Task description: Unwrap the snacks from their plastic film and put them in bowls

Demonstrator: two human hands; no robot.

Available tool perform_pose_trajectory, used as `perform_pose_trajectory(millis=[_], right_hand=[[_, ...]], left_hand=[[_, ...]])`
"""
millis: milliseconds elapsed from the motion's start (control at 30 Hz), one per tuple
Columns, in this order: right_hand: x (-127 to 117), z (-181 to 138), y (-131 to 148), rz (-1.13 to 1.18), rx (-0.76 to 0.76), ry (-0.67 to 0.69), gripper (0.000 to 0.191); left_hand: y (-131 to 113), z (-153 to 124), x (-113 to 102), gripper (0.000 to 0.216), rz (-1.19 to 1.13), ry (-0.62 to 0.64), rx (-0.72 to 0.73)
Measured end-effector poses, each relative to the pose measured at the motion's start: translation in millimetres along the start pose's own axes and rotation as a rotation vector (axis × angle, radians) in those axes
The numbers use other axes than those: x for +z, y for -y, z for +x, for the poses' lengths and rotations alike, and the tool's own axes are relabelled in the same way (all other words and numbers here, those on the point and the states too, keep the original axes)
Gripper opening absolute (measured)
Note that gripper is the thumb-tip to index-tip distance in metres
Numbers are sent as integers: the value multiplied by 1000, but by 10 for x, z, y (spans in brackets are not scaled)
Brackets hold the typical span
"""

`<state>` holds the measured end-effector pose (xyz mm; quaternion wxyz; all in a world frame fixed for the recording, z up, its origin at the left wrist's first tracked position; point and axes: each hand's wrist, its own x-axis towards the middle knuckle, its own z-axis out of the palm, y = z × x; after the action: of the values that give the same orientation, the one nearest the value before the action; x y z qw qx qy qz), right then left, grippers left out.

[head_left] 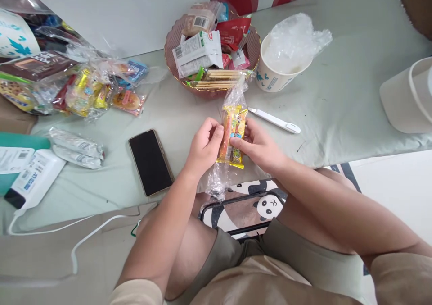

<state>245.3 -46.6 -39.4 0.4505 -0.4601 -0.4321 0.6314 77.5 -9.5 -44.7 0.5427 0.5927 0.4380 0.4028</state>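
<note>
Both my hands grip a clear plastic bag of yellow snack packets [230,136] above the table's front edge. My left hand [206,143] is closed on its left side, thumb against the plastic. On the other side, my right hand [261,146] holds it with the thumb across the front. The bag's crumpled top reaches toward a pink glass bowl [172,73] full of wrapped snacks, and its loose lower end hangs over my lap. A white utility knife [275,120] lies just right of the bag. Left of my left hand rests a black-screened phone [150,161].
A paper tub [278,84] with crumpled plastic stands right of the bowl. Bagged snacks [84,91] spread across the left. A white device with a cable [35,179] and a green bottle [23,143] lie front left. A white bin [401,102] stands far right.
</note>
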Motion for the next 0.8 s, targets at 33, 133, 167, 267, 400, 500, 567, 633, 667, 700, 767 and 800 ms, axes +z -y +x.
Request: perform_pose_trajectory(millis=[33,133,167,267,400,500,567,633,667,700,767,800], right_hand=[[4,2,-2,-10,-9,-35,47],[-1,7,-3,-77,-36,-121,51],[-1,6,-4,-110,-44,-127,51],[12,-6,-10,-206,-68,-115,51],[40,-19,12,-145,-57,-120,48],[65,-12,52,127,27,-94,49],[89,-2,70,338,136,-41,50],[119,6,72,503,252,37,47],[136,7,66,562,305,82,46],[153,4,56,605,354,133,48],[187,-8,27,655,431,225,59],[203,-18,11,667,454,259,64]], left_hand=[[-13,3,-2,51,29,-35,26],[-66,15,-14,50,82,-85,54],[-86,18,-19,50,98,-75,49],[-136,21,-34,51,139,-49,26],[-172,15,-94,51,119,-38,94],[-202,22,-161,49,-34,-56,80],[-256,30,-196,48,-207,-77,56],[-351,34,-218,48,-353,-79,48],[-414,33,-224,50,-397,-78,45],[-484,28,-228,52,-425,-74,41],[-637,9,-231,57,-479,-65,26],[-714,-5,-234,60,-524,-49,23]])
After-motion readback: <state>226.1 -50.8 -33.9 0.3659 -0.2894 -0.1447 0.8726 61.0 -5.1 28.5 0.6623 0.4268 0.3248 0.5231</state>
